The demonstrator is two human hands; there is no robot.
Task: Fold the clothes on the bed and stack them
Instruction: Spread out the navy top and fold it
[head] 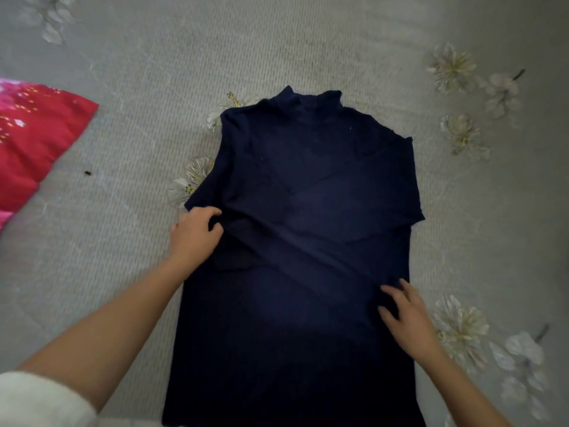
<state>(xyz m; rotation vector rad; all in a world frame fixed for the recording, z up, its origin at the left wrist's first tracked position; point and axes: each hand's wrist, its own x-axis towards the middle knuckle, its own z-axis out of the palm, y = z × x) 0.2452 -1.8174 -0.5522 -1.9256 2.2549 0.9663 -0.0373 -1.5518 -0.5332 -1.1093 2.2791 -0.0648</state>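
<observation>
Navy top point(308, 211) first: from the head camera I see it spread flat on the grey flowered bed cover point(123, 149), collar away from me and hem running out of frame at the bottom. Both short sleeves seem to be turned in across the chest. My left hand point(195, 234) sits at the top's left edge by the sleeve, fingers curled into the cloth in what I read as a pinch. My right hand point(406, 318) lies well apart from it on the right side of the body, fingers spread and fairly straight on the fabric. My worry is uneven pull: if the left lifts while the right only presses, the soft knit could drag askew and the tucked sleeves slip out. A red cloth point(34, 143) lies off to the left, and a wide sweep might catch it.
</observation>
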